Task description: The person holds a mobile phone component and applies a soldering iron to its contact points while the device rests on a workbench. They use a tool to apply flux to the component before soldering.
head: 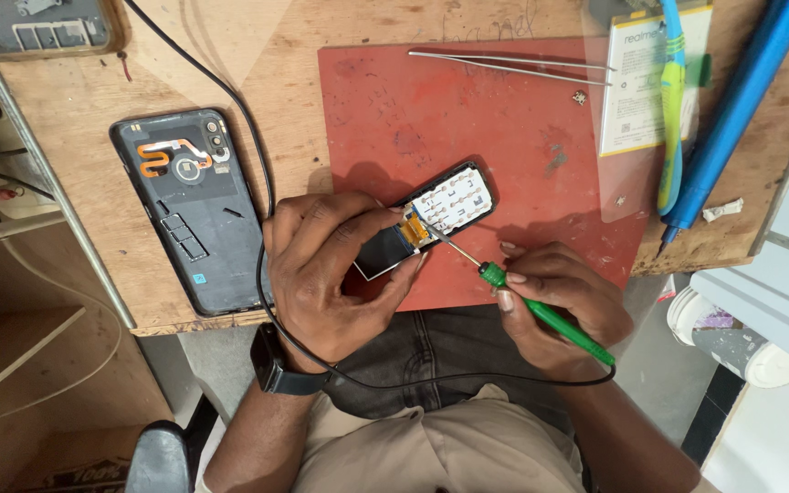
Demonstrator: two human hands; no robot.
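Fig. legend, head view, as I saw it from the remote station. Left hand (335, 265) was clasped round a small opened keypad phone (431, 219), fingers over its lower-left end, thumb near the display. The phone lay on a red mat (468, 119), at the mat's near edge. Its long axis ran diagonally: keypad end pointed up-right, away from the person; the small dark display (385, 251) end pointed down-left, toward the left hand. White key contacts faced up.

Right hand (554, 297) gripped a green-handled soldering iron (550, 315), pen-style, fingers closed on the handle. The iron's long axis also ran diagonally: metal tip pointed up-left, touching the phone approx. at the orange flex between display and keypad; the handle's rear end pointed down-right. A black cord (257, 274) ran from that end, across the lap, under the left wrist & up over the table (230, 55).

Left of the mat, well apart from the phone, lay a larger smartphone back shell (189, 210), inner side up, long axis roughly away-to-near. At the mat's far edge lay tweezers (513, 66), tips pointing left. At right: a white battery pack (636, 87) and a blue tool (737, 110) lying diagonally. A dark watch (271, 365) sat on the left wrist.
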